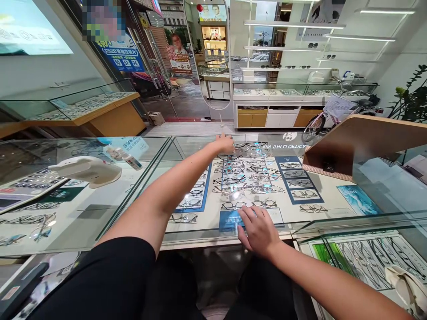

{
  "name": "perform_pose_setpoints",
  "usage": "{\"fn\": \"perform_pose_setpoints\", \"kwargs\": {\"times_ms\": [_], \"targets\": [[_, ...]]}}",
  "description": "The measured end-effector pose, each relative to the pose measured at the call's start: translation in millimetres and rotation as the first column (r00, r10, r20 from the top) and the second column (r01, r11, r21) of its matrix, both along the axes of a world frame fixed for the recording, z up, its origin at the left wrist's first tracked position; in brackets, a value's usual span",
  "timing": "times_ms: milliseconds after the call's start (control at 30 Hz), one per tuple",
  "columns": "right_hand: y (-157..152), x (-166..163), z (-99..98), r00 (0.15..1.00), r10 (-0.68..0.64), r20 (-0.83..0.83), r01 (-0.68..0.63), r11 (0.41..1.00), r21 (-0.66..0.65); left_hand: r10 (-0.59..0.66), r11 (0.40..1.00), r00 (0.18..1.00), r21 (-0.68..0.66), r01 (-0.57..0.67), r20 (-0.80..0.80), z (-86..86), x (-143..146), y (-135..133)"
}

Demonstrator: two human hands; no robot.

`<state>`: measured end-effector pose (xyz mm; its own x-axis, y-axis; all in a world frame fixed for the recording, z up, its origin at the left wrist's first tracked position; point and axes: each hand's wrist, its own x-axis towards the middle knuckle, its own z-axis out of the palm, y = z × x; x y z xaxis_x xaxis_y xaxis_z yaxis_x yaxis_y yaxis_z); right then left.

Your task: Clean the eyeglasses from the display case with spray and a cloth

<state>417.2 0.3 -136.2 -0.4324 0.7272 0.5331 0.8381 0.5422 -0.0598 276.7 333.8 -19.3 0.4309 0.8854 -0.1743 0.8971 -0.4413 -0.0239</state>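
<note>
My left hand (226, 144) reaches far forward to the back edge of the glass display case (196, 235). It is beside the farthest row of eyeglasses (256, 149); its fingertips are too small and partly hidden to show whether they hold anything. Near the front edge, my right hand (258, 226) rests palm down, fingers apart, with nothing in it. Just beyond its fingertips lies a pair of round eyeglasses (233, 205), and a blue card (230, 220) is to its left. Several rows of eyeglasses (230, 180) fill the middle, between two blue-bordered trays (320, 195).
A white handheld device (90, 171) and a small bottle (125, 158) stand on the left counter. At right, a wooden-backed panel (360, 138) rises above the glass. Below it, a lower case holds several frames (370, 262) and a beige cloth (405, 284).
</note>
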Motion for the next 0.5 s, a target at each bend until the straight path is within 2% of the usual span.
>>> {"fn": "perform_pose_setpoints", "kwargs": {"times_ms": [67, 133, 200, 300, 400, 500], "targets": [[0, 1, 0.5, 1.0, -0.006, 0.021, 0.007, 1.0, -0.019, -0.015, 0.997, 0.999, 0.077, 0.012, 0.035, 15.7, -7, -23], [0, 2, 0.9, 0.999, -0.017, 0.037, 0.018, 0.999, -0.036, -0.07, 0.981, 0.99, 0.187, 0.047, 0.119, 34.8, -20, -60], [-1, 3, 1.4, 0.999, -0.023, 0.048, 0.025, 0.999, -0.045, -0.13, 0.955, 0.968, 0.288, 0.064, 0.217, 56.7, -41, -112], [-3, 6, 2.6, 0.998, -0.016, 0.064, 0.019, 0.999, -0.043, -0.12, 0.948, 0.948, 0.319, 0.02, 0.296, 89.5, -85, -206], [-6, 10, 4.2, 0.997, 0.003, 0.08, 0.0, 0.999, -0.042, 0.022, 0.971, 0.956, 0.22, -0.09, 0.293, 111.1, -146, -296], [-6, 16, 4.0, 0.996, 0.019, 0.088, -0.015, 0.999, -0.04, 0.297, 0.909, 0.899, 0.195, -0.369, 0.321, 111.6, -225, -370]]}}
